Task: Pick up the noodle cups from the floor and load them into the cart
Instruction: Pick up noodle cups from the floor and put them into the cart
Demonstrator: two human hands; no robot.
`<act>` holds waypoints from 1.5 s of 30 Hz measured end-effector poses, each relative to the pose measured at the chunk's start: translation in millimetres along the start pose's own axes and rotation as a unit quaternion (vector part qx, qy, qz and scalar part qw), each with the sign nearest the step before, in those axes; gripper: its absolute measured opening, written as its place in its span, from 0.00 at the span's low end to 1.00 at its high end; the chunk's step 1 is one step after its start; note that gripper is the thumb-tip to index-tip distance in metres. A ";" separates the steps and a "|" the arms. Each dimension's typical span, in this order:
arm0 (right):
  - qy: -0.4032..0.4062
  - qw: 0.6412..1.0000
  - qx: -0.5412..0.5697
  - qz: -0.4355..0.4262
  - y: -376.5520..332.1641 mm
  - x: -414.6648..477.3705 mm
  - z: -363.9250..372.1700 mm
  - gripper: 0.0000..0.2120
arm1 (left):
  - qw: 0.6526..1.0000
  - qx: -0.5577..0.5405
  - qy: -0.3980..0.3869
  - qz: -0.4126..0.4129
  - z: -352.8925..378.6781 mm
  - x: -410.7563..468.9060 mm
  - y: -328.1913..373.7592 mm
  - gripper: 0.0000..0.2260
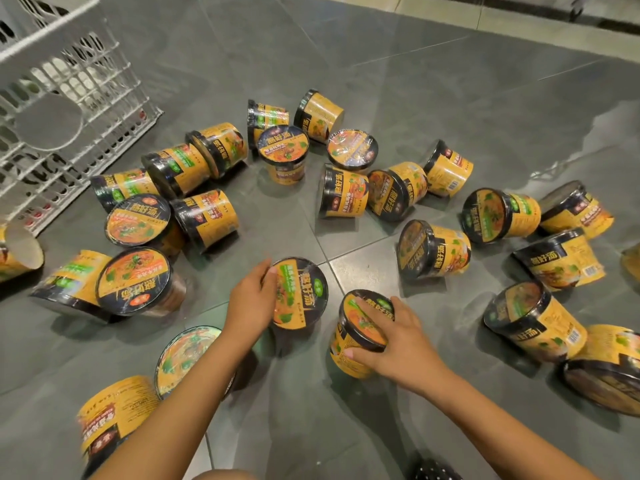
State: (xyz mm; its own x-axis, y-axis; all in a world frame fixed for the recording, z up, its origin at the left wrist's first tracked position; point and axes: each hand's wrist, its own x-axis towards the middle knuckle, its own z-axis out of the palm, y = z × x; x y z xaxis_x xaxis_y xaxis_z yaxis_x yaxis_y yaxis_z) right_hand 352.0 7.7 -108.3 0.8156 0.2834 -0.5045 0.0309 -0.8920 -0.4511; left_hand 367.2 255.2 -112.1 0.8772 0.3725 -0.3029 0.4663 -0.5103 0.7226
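Left hand [254, 301]: I curl it round the centre cup [303, 297] at the rim, ready to lift.
Right hand [398, 341]: clamped over the tilted cup [367, 332], on its lid.
Cart [86, 81]: far left.

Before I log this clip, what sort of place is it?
Probably a shop or stockroom: identical sealed noodle cups scattered on grey floor tiles, beside a white lattice cart.
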 end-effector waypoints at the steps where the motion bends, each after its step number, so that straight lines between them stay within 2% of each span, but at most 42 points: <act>1: -0.002 1.000 0.023 0.007 0.4 -0.9 1.5 0.40 | 1.000 0.017 0.009 0.005 -0.1 2.2 -0.5 0.20; 3: 0.004 0.998 0.052 0.017 1.8 -1.4 3.2 0.41 | 0.999 0.052 -0.004 0.016 2.7 3.8 -0.8 0.24; 6: 0.023 0.996 0.080 0.028 0.9 -1.7 4.5 0.42 | 0.992 0.119 -0.040 0.018 7.3 1.4 0.4 0.41; 9: 0.019 0.996 0.081 0.035 -1.0 -1.7 5.9 0.42 | 0.966 0.255 -0.029 0.032 9.5 2.5 -1.4 0.53; 12: -0.012 0.997 0.051 0.050 -1.0 0.3 4.9 0.49 | 0.941 0.332 -0.013 0.063 11.8 5.2 -3.5 0.59; 14: -0.023 0.998 0.022 0.053 -2.3 1.4 2.9 0.53 | 0.938 0.340 -0.020 0.069 13.1 8.4 -5.3 0.60; 18: -0.019 0.999 -0.002 0.041 -5.5 1.9 2.4 0.50 | 0.926 0.364 -0.038 0.089 13.9 11.1 -9.0 0.62; 21: 0.027 0.999 -0.008 0.040 -4.9 1.8 6.7 0.51 | 0.922 0.364 -0.060 0.114 15.9 9.1 -10.3 0.62; 25: 0.107 0.989 -0.101 0.007 4.7 6.0 7.7 0.52 | 0.908 0.386 -0.074 0.146 13.1 7.3 -11.0 0.60; 28: 0.162 0.979 -0.127 -0.005 11.2 14.0 8.1 0.52 | 0.895 0.399 -0.090 0.175 10.9 7.7 -11.7 0.57; 31: 0.160 0.975 -0.155 0.006 10.5 17.6 14.0 0.54 | 0.895 0.398 -0.109 0.169 12.1 9.7 -9.7 0.56; 34: 0.120 0.982 -0.143 0.038 8.0 18.3 15.7 0.57 | 0.908 0.370 -0.130 0.148 12.9 11.3 -5.1 0.55; 38: 0.135 0.984 -0.109 0.045 4.4 20.5 15.8 0.58 | 0.929 0.324 -0.135 0.116 17.2 10.9 2.8 0.54; 42: 0.172 0.978 0.029 0.114 5.1 13.4 7.0 0.62 | 0.969 0.229 -0.088 0.039 23.7 -10.1 11.9 0.54; 45: 0.194 0.967 0.055 0.154 12.1 -1.6 -13.4 0.61 | 0.981 0.190 -0.032 0.021 19.5 -36.4 21.9 0.55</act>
State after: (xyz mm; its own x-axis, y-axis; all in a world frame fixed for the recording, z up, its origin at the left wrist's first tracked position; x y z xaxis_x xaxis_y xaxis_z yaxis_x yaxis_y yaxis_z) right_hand 358.8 -8.3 -103.1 0.9324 -0.1622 -0.3229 -0.2920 -0.8646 -0.4089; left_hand 347.7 215.4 -97.4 0.8960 0.3020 -0.3255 0.4283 -0.7811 0.4544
